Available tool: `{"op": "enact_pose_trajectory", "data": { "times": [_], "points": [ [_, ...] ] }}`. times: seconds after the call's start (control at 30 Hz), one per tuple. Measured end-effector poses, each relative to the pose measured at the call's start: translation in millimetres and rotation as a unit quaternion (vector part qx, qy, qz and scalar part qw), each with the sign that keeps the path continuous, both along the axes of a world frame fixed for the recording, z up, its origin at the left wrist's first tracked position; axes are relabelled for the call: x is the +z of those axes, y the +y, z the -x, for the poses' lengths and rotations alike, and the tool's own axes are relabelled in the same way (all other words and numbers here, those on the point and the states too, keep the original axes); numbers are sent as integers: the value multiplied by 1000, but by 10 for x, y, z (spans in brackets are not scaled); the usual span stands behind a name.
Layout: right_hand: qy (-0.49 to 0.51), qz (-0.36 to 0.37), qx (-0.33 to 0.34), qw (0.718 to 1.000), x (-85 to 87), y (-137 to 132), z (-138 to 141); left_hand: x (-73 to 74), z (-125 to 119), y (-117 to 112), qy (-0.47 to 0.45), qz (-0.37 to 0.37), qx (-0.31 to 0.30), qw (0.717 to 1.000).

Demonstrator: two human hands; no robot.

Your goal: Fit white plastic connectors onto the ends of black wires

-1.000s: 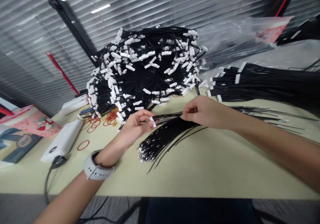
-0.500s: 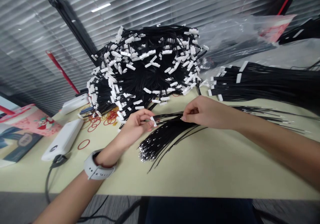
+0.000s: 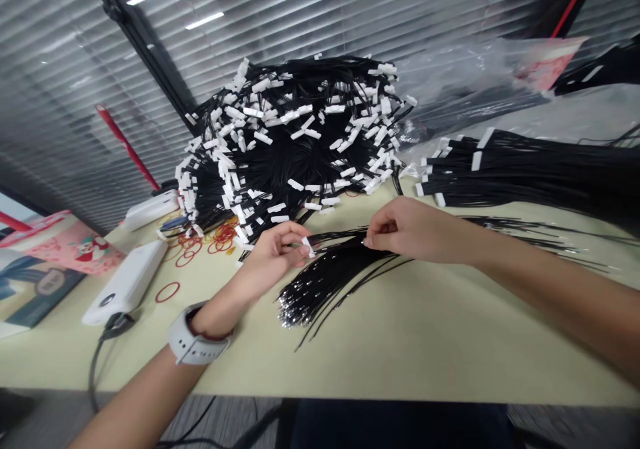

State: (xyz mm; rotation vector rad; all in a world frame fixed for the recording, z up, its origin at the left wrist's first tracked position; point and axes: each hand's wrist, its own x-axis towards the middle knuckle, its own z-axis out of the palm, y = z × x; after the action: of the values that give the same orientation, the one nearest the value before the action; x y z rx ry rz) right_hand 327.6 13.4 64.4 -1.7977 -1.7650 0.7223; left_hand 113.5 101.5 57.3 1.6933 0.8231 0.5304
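My left hand (image 3: 281,251) pinches a small white connector (image 3: 309,247) between thumb and fingers; thin black wires run from it to the right. Over the middle of the table, my right hand (image 3: 396,227) is closed, thumb against fingertips, with a tiny pale tip showing at the pinch. It looks like a wire end, and the rest is hidden by the fingers. Below and between the hands lies a bundle of loose black wires (image 3: 330,272), its shiny metal tips fanned toward the lower left. More wire ends (image 3: 540,235) stick out beyond my right wrist.
Behind the hands rises a large heap of black cables with white connectors (image 3: 300,149). Another cable bundle (image 3: 540,169) lies at right beside plastic bags (image 3: 465,69). Rubber bands (image 3: 187,252), a white power bank (image 3: 125,282) with a cord, and a pink cup (image 3: 70,242) are at left.
Both hands keep nearly the same pose and place, the left still on the white connector. The whole view has shifted slightly downward.
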Motion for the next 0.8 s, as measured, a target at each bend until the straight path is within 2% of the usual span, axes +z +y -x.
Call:
{"op": "enact_pose_trajectory", "data": {
  "times": [0.2, 0.6, 0.8],
  "points": [
    [-1, 4, -16, 1000, 12, -2, -9, -7, 6, 8, -12, 2, -8, 1000],
    [39, 14, 17, 999, 54, -28, 14, 19, 12, 2, 5, -9, -28, 1000],
    [39, 10, 7, 999, 61, -28, 12, 4, 16, -1, -6, 5, -22, 1000]
  ]
}}
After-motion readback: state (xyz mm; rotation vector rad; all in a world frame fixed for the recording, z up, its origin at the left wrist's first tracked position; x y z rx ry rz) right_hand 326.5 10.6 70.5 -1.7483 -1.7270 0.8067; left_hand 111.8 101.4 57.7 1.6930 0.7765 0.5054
